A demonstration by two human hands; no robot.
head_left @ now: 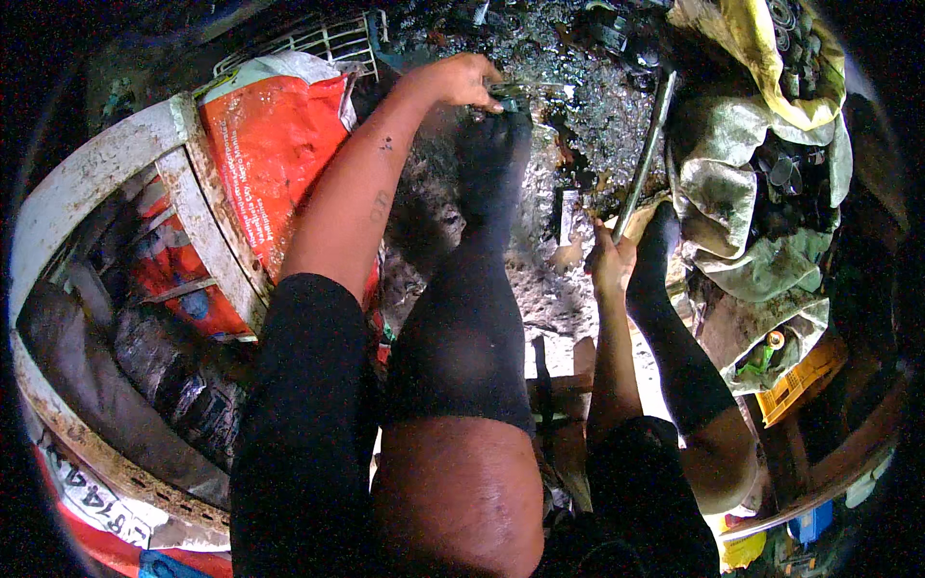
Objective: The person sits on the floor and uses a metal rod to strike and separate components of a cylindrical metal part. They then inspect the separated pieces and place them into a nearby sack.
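- Steadily guide the long grey metal bar [647, 154], clamped in the right hand [612, 262], right of the red plastic sack [284, 144].
- Left hand [464, 81], nearer the sack: grip unclear; mind the bar.

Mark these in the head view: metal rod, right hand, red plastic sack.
Metal rod [645, 159]: head view, mid-shaft.
Right hand [613, 262]: head view, middle of the hand.
Red plastic sack [279, 135]: head view, front face.

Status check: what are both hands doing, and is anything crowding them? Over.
Right hand gripping metal rod. Left hand stretched forward by dark, littered ground; its grip unclear. Red sack left, dirty cloth sack right; neither covers the hands.
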